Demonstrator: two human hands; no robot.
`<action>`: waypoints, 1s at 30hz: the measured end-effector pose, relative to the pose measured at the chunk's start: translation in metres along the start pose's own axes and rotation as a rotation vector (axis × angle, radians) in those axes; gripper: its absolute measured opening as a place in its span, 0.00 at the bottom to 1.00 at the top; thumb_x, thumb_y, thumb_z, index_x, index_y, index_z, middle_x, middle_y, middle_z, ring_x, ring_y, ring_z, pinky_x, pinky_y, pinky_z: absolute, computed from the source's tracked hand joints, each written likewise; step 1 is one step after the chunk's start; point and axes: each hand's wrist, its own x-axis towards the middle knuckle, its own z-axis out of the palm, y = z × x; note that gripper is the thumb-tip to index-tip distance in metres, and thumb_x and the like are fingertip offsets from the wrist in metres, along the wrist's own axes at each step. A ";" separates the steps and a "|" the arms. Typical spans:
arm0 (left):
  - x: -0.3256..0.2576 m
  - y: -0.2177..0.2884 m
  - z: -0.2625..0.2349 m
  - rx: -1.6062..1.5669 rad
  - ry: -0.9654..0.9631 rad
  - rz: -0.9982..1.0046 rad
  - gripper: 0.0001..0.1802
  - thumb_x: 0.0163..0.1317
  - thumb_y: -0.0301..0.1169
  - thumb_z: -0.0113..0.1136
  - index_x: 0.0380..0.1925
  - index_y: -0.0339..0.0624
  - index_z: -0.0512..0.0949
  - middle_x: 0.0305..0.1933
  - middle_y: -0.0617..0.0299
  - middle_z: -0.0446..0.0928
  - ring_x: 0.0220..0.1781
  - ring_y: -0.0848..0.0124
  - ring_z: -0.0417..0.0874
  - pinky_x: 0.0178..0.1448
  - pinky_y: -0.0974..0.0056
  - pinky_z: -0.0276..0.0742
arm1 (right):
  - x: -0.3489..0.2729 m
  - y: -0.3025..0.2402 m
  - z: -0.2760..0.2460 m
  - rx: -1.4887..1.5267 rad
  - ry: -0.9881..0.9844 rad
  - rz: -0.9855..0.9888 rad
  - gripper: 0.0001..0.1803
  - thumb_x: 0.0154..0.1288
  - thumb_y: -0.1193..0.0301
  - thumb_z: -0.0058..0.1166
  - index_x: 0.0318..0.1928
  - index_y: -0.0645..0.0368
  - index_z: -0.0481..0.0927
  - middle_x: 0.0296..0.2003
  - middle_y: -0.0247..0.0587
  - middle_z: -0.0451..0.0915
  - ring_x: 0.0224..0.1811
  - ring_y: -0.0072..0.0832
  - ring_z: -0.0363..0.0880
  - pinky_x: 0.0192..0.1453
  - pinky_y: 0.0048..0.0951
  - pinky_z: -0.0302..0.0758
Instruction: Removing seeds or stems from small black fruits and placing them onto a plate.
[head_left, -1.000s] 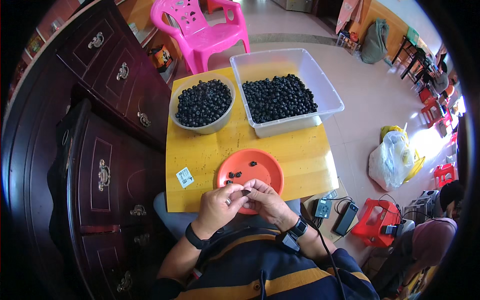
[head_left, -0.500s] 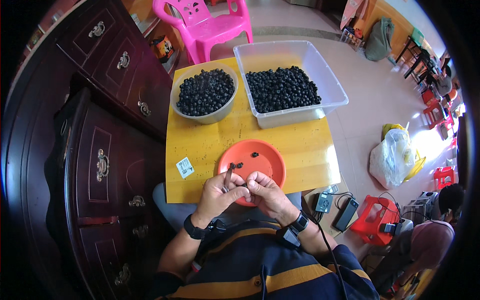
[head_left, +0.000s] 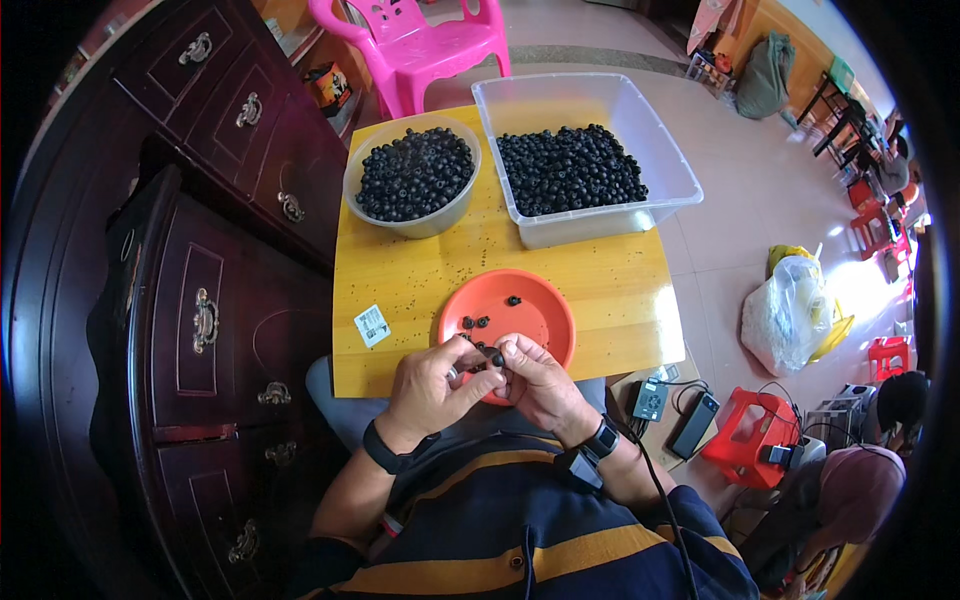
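Note:
Over the near part of an orange round plate (head_left: 457, 300), my two hands meet at the fingertips. My right hand (head_left: 545, 385) pinches a small black round piece (head_left: 498, 359) between thumb and fingers. My left hand (head_left: 437, 388) is closed close against that piece; a thin, blade-like tool is in its fingers, now mostly hidden. Several more small black pieces (head_left: 514, 300) lie on the plate. Behind it stand a round translucent tub (head_left: 428, 226) and a rectangular clear bin (head_left: 668, 190), both holding heaps of like black pieces.
The yellow table (head_left: 620, 310) bears dark crumbs and a white label (head_left: 372, 326). A dark wooden cabinet (head_left: 240, 350) borders it on the left, a pink chair (head_left: 430, 60) behind. On the right are electronic boxes with cables (head_left: 690, 425), a red stool (head_left: 745, 430) and a bent-over person (head_left: 850, 500).
My left hand's blade-like tool has swung from pointing up and away to lying toward the black piece, which now shows more between the fingertips. The view has shifted slightly.

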 end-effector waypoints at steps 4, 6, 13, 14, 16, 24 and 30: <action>0.002 0.004 0.003 0.241 -0.002 0.045 0.24 0.60 0.53 0.68 0.29 0.41 0.76 0.27 0.57 0.84 0.27 0.58 0.86 0.30 0.57 0.79 | -0.001 0.002 0.002 -0.028 -0.021 0.022 0.07 0.77 0.63 0.52 0.46 0.52 0.77 0.39 0.28 0.81 0.37 0.15 0.79 0.44 0.21 0.79; 0.003 0.003 0.005 0.258 0.008 0.047 0.24 0.60 0.53 0.68 0.29 0.42 0.76 0.27 0.57 0.84 0.27 0.58 0.86 0.30 0.57 0.79 | -0.001 0.001 0.005 -0.046 -0.009 0.043 0.08 0.77 0.63 0.52 0.47 0.52 0.77 0.40 0.29 0.81 0.37 0.15 0.79 0.44 0.22 0.80; 0.003 -0.002 0.010 0.295 0.008 0.046 0.22 0.62 0.49 0.68 0.29 0.40 0.78 0.24 0.54 0.81 0.25 0.56 0.84 0.29 0.58 0.76 | 0.002 0.005 -0.007 -0.024 -0.022 0.012 0.04 0.77 0.67 0.52 0.46 0.52 0.76 0.39 0.29 0.80 0.36 0.15 0.78 0.44 0.21 0.79; 0.003 -0.002 0.010 0.296 0.008 0.047 0.22 0.62 0.49 0.68 0.29 0.40 0.78 0.24 0.54 0.81 0.25 0.56 0.84 0.29 0.58 0.76 | 0.003 0.007 -0.009 -0.018 -0.045 -0.015 0.04 0.77 0.68 0.52 0.46 0.53 0.76 0.38 0.29 0.80 0.35 0.16 0.77 0.43 0.20 0.78; 0.002 -0.005 0.011 0.282 -0.003 0.049 0.21 0.64 0.49 0.66 0.29 0.40 0.78 0.24 0.55 0.81 0.26 0.55 0.84 0.29 0.57 0.76 | 0.006 0.008 -0.010 -0.029 -0.045 -0.045 0.03 0.77 0.69 0.52 0.45 0.53 0.77 0.37 0.29 0.79 0.34 0.16 0.76 0.41 0.20 0.77; 0.007 -0.001 0.010 0.252 0.045 0.077 0.20 0.62 0.46 0.69 0.27 0.41 0.77 0.24 0.57 0.81 0.24 0.59 0.84 0.28 0.60 0.77 | 0.009 0.004 -0.003 -0.010 -0.017 -0.080 0.04 0.76 0.68 0.53 0.42 0.54 0.77 0.34 0.28 0.77 0.31 0.16 0.73 0.38 0.18 0.73; 0.012 0.015 0.002 0.138 0.085 0.041 0.13 0.60 0.36 0.71 0.35 0.42 0.77 0.24 0.60 0.81 0.23 0.63 0.83 0.29 0.62 0.78 | 0.010 -0.001 -0.001 0.053 0.017 -0.029 0.06 0.77 0.66 0.52 0.42 0.53 0.77 0.33 0.27 0.78 0.30 0.15 0.74 0.38 0.18 0.74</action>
